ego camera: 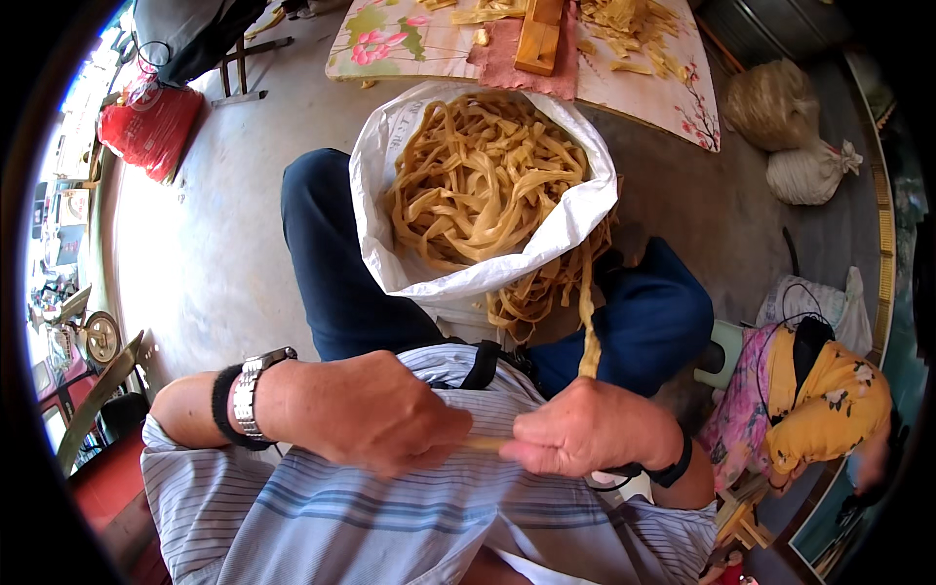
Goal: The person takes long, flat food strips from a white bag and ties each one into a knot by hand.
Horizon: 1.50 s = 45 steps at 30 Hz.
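My left hand, with a metal wristwatch on its wrist, is closed on one end of a tan fibrous strip. My right hand pinches the same strip a short way off, so it spans the gap between my fists. From the top of my right hand a twisted length runs up to a tangled heap of strips beside my right leg. Between my knees stands a white woven sack, its mouth folded wide around many loose tan strips. My left fingers are blurred.
A flower-printed table beyond the sack bears a wooden block tool on a reddish cloth and tan pieces. Tied bags sit at far right. Another person is seated at right. A red bag stands at left.
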Tool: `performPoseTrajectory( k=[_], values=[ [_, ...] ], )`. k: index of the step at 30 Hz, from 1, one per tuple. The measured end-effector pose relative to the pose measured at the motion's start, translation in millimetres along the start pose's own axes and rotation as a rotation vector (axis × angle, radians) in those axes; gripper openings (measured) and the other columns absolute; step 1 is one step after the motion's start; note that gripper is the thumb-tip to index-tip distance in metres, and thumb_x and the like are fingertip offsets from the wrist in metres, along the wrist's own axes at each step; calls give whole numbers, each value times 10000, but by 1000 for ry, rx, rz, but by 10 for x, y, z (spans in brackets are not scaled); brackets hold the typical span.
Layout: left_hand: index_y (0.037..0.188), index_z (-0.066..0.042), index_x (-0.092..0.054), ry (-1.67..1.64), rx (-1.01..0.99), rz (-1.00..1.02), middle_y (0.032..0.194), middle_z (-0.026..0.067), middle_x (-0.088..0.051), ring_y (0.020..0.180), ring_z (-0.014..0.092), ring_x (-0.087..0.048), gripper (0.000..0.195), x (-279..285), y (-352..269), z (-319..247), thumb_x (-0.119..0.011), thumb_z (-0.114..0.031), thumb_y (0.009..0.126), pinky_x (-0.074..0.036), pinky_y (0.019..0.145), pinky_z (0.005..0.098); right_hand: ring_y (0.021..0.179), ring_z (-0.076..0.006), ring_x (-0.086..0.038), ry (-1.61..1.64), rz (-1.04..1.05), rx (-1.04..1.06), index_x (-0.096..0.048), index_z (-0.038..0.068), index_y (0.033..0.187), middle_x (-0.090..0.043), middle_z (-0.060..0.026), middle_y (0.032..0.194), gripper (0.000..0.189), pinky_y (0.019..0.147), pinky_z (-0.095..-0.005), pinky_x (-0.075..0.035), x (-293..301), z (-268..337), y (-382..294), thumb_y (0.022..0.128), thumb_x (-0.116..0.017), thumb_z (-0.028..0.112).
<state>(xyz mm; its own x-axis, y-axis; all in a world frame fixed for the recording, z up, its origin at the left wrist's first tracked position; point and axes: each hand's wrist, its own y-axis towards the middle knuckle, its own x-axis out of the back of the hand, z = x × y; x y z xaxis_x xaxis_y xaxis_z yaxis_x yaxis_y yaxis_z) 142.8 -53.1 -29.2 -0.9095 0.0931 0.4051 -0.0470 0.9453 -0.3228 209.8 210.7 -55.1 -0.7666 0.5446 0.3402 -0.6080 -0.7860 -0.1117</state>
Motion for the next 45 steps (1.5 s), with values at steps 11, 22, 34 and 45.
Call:
performPoseTrajectory(
  k=[11,22,34,45],
  values=[
    [1093,-31,-608,-698,-24,-680,892,5,-589,746,84,-553,107,502,-107,43,-587,-112,1028,-447,639,233,562,-250,-602,30,-295,-138,-579,44,811,-588,-91,672,292,510,-361,-415,372,165,-138,831,-825,202],
    [1279,-39,-597,-618,-95,-841,1022,39,-642,854,101,-580,292,222,194,383,-609,-19,989,-493,751,234,621,-262,-654,359,-546,112,-650,-95,1144,-684,-175,878,270,559,-335,-518,417,-7,-310,927,-665,66],
    [1272,-61,-559,-1127,-8,-731,1019,12,-624,816,65,-594,257,-95,652,448,-498,-235,1092,-522,752,235,665,-105,-645,220,-886,-151,-394,2,1470,-714,-97,797,655,648,-259,-529,-49,-380,297,934,-748,129],
    [1396,-54,-372,-1283,-244,-425,993,170,-685,937,206,-696,363,-101,580,536,-503,-88,1060,-578,775,305,706,-30,-566,980,-643,-146,-525,46,1300,-614,7,873,271,603,-193,-469,-114,-565,272,1038,-551,108]
  ],
)
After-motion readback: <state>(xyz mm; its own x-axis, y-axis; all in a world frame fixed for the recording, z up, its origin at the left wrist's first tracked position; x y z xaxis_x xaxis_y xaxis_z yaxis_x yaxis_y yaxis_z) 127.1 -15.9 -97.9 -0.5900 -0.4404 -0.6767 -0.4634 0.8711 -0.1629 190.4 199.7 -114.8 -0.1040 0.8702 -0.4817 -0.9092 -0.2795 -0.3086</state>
